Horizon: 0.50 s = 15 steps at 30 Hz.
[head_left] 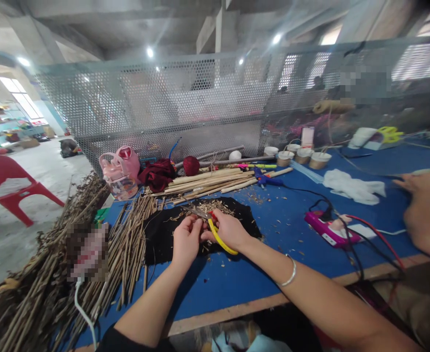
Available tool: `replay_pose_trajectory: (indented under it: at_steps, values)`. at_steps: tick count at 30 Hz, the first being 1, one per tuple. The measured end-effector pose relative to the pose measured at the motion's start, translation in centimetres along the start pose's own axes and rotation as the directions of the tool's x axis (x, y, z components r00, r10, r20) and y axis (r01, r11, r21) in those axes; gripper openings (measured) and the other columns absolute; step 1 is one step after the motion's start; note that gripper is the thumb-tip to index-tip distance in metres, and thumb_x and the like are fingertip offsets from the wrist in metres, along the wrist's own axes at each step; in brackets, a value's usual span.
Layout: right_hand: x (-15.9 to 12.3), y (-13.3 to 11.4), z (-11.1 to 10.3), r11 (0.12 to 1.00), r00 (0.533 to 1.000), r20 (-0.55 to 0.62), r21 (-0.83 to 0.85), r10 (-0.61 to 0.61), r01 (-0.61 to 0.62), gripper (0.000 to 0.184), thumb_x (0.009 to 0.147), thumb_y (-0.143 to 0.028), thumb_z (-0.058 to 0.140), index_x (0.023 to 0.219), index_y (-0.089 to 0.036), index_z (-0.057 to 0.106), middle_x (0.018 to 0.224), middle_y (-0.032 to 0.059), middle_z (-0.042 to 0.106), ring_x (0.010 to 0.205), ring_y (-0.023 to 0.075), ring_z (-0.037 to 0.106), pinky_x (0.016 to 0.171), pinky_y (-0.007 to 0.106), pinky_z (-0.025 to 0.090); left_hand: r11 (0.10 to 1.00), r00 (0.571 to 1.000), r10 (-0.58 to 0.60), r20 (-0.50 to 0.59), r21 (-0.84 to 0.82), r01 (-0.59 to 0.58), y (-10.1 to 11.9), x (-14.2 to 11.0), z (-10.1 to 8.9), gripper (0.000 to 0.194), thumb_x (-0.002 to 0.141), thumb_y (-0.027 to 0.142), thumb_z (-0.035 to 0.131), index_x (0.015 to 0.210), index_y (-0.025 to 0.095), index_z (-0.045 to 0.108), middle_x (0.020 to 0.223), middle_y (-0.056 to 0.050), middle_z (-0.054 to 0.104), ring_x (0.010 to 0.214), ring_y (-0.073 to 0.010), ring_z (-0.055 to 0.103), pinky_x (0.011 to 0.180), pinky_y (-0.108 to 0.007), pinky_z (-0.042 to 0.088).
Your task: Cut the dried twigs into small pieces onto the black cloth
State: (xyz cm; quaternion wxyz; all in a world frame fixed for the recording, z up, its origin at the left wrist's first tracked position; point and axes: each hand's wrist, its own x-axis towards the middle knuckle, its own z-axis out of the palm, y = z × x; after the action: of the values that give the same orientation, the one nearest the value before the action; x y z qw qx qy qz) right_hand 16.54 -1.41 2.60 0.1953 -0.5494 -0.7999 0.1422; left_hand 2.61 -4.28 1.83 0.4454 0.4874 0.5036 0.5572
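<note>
My right hand (pixel 228 230) is closed round yellow-handled scissors (pixel 220 238), their metal blades pointing up and left. Close beside it, almost touching, my left hand (pixel 187 240) has its fingers pinched together near the blades; what they hold, if anything, is too small to make out. Both hands are over a black cloth (pixel 159 244) strewn with pale plant clippings (pixel 226 207). Left of the cloth, dry stalks (pixel 126 254) lie in a loose bundle on the blue table (pixel 273 264).
Pale wooden sticks (pixel 203 181) and a blue glue gun (pixel 266 178) lie behind the cloth. A pink pouch (pixel 121 168), dark red yarn (pixel 191 165) and paper cups (pixel 319 160) stand near the mesh panel (pixel 163 98). A magenta power strip (pixel 330 232) and another person's hand (pixel 427 210) are rightward.
</note>
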Motion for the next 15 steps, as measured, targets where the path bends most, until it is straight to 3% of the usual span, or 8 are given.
replay_pose_trajectory:
  at_steps: [5,15]
  values:
    - [-0.03,0.03,-0.13,0.996,0.996,-0.052,0.035,-0.075,0.077,0.053,0.059,-0.059,0.066,0.085,-0.019,0.042,0.08,0.0042,0.059,0.071,0.018,0.058,0.057,0.024,0.034,0.994,0.995,-0.09,0.05,-0.062,0.093,-0.03,0.13,-0.01,0.029,0.072,0.041,0.059,0.086,0.015,0.058,0.066,-0.001,0.064,0.046,-0.0099,0.052,0.04,-0.019,0.04]
    - [0.03,0.48,0.08,0.998,0.998,-0.017,0.031,-0.057,0.058,0.052,0.063,-0.065,0.059,0.085,-0.02,0.043,0.072,0.0024,0.06,0.063,0.0173,0.058,0.052,0.023,0.03,0.997,0.997,-0.07,0.038,0.039,0.069,0.21,-0.15,-0.11,0.029,0.075,0.042,0.055,0.084,0.015,0.061,0.065,-0.001,0.06,0.045,-0.0088,0.05,0.039,-0.019,0.043]
